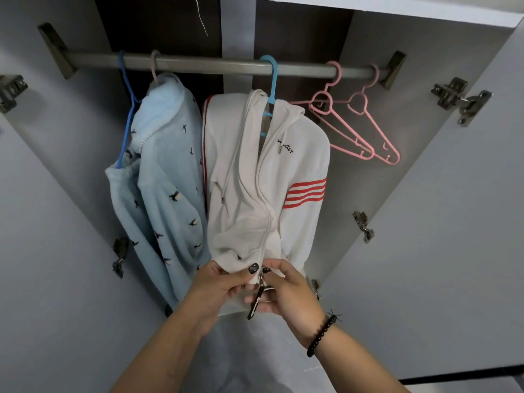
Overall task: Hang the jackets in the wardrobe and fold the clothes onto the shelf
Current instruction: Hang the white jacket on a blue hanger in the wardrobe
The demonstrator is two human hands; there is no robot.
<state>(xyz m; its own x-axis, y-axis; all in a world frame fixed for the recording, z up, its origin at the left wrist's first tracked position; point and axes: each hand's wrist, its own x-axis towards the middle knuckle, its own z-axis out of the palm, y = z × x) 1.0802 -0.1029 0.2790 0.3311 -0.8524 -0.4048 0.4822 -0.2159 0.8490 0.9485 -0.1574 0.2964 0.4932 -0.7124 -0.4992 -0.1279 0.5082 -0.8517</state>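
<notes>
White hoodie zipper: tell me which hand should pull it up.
Probably the right hand: its fingers are at the zipper pull, while the left hand grips the white hoodie hem beside it.

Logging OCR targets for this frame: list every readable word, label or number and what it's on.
"imeter" or close to it: black script on the chest of the white hoodie; the middle letters are creased, so the reading is unsure.
White lettering on the black zipper pull strap between the left hand and right hand: too blurred to read.
No other text visible.
</notes>
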